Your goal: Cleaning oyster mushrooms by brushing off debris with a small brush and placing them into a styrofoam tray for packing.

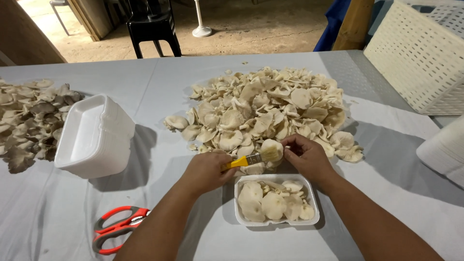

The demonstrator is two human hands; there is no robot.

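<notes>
My left hand (pixel 207 170) grips a small paintbrush with a yellow handle (pixel 241 161), its bristles resting on a pale oyster mushroom (pixel 270 146). My right hand (pixel 305 155) holds that mushroom just in front of a big heap of oyster mushrooms (pixel 268 108) on the grey table. Below both hands sits a white foam tray (pixel 239 212) with several mushrooms in it.
A stack of white foam trays (pixel 94 137) stands at the left, beside a darker pile of mushrooms (pixel 29 113). Red and grey scissors (pixel 118 229) lie near the front edge. White plastic crates (pixel 420 55) sit at the right, and a white object (pixel 442 152) lies below them.
</notes>
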